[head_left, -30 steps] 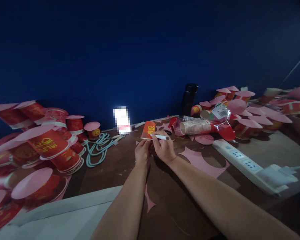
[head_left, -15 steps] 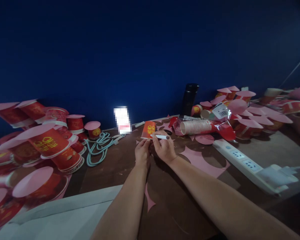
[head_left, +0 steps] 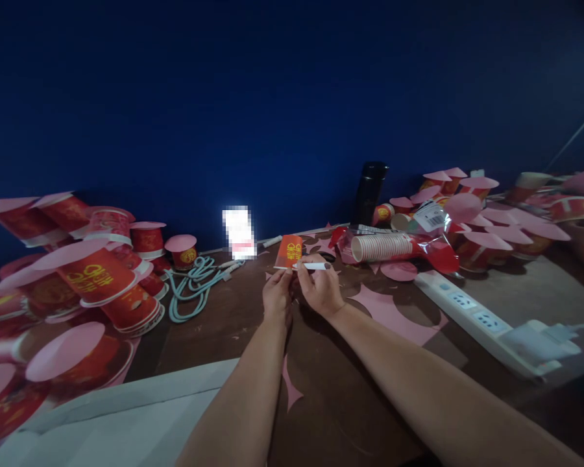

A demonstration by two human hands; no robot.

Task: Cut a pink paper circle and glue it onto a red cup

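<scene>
A red paper cup (head_left: 291, 251) with yellow characters stands upside down in front of me, its pale rim nearest my hands. My left hand (head_left: 277, 295) is closed with its fingertips at that rim, pinching the cup's near edge. In my right hand (head_left: 320, 290) is a white pen (head_left: 314, 266) with a dark end, lying nearly level and pointing left. Its tip is at the cup's lower right side, close to my fingers, which partly hide it.
Stacks of red cups with pink discs (head_left: 97, 272) crowd the left. A bagged sleeve of cups (head_left: 382, 248), a black flask (head_left: 370, 194) and a power strip (head_left: 467, 318) are at right. A coiled cable (head_left: 189, 295), lit phone (head_left: 240, 232) and pink paper scraps (head_left: 394, 314) lie around.
Almost nothing differs. The pen and my right fingers have shifted very slightly against the cup; my left hand stays at the rim.
</scene>
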